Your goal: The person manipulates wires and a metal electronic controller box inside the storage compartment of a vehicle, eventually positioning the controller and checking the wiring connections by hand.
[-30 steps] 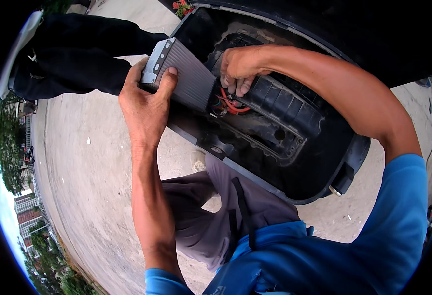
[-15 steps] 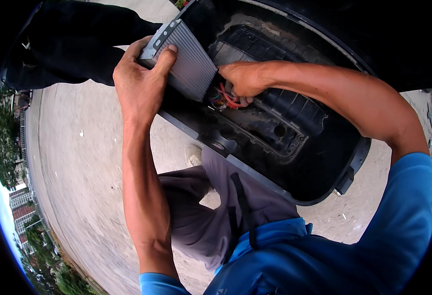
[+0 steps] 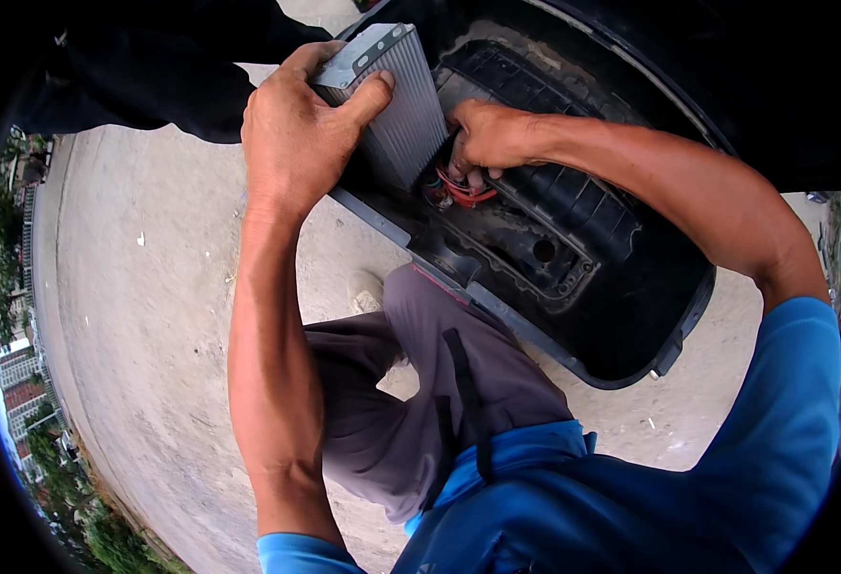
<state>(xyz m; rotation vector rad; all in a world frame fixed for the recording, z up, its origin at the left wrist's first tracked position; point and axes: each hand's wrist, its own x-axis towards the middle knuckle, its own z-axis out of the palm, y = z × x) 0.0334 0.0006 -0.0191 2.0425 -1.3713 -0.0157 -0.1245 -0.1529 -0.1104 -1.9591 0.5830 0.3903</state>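
Note:
A silver ribbed metal controller box (image 3: 404,120) stands tilted at the left end of a black plastic tub (image 3: 655,316). My left hand (image 3: 301,124) grips its upper end, thumb on the ribbed face and fingers behind the end plate. Red and other coloured wires (image 3: 460,191) bunch at the lower end of the box, inside the tub. My right hand (image 3: 492,139) reaches into the tub with its fingers curled round these wires, close beside the box. The right fingertips are partly hidden among the wires.
The tub has a raised ribbed floor, a round hole (image 3: 545,251) and a thin rim beside my knee. Another person's dark-clothed legs (image 3: 152,72) are at the upper left. Pale concrete ground (image 3: 152,316) spreads below, and a dark mass borders the tub's far side.
My left hand and the controller box have shifted a little to the right and up in the picture, standing more upright. My right hand has moved slightly right, still at the wires.

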